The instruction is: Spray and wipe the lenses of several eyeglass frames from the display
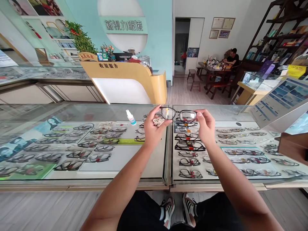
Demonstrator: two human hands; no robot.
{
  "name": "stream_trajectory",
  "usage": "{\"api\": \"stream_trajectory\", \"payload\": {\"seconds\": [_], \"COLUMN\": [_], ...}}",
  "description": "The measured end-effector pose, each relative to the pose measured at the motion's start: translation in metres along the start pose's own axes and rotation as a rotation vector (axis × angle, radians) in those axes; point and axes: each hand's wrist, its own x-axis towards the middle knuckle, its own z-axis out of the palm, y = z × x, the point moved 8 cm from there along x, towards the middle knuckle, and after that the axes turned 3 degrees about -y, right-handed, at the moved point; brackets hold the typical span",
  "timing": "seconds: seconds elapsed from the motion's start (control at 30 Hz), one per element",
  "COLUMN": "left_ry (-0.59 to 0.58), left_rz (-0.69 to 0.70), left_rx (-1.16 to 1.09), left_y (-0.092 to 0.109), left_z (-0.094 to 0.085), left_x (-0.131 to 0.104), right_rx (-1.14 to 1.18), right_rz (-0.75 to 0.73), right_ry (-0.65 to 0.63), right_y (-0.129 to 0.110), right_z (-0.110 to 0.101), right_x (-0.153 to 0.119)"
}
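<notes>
A pair of dark-framed eyeglasses is held up over the glass display counter, its lenses upright. My left hand grips the left end of the frame and also has a crumpled pale cloth in its fingers. At the other end, my right hand pinches the frame near the hinge between thumb and fingers. On the glass to the left of my left hand stands a small white spray bottle with a blue label.
Rows of eyeglasses lie inside the counter under glass. A printed display board stands at the right. Beyond are a wooden cashier desk and a person seated at a table.
</notes>
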Motion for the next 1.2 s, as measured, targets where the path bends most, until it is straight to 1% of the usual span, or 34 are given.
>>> {"api": "stream_trajectory", "payload": {"seconds": [0.2,0.3,0.57,0.7,0.8,0.87,1.0,1.1,1.2], "left_ry": [-0.060,-0.085,-0.110,-0.099,-0.122,-0.153,-0.188,-0.237,-0.295], "left_rz": [-0.106,-0.134,-0.152,-0.128,-0.107,-0.097,-0.041,0.061,0.141], "left_rx": [-0.096,-0.141,-0.130,-0.139,-0.190,-0.194,-0.094,0.001,0.051], "left_y": [-0.011,-0.013,-0.014,-0.013,-0.011,-0.009,0.000,0.014,0.025], "left_z": [0.007,0.011,0.015,0.015,0.015,0.015,0.011,0.013,0.017], "left_x": [0.000,0.000,-0.003,-0.002,0.000,0.002,0.006,0.005,0.004], "right_rx": [0.100,0.149,0.183,0.241,0.214,0.131,-0.069,-0.166,-0.233], "right_rz": [0.028,0.059,0.095,0.143,0.181,0.134,-0.054,-0.166,-0.215], "right_ry": [-0.079,-0.099,-0.106,-0.128,-0.143,-0.161,-0.180,-0.254,-0.322], "right_y": [0.002,0.004,0.005,0.014,0.019,0.013,-0.011,-0.022,-0.021], "right_z": [0.007,0.010,0.012,0.015,0.013,0.009,0.003,0.011,0.021], "right_x": [-0.003,-0.004,-0.005,-0.006,-0.004,-0.001,0.005,0.003,0.001]}}
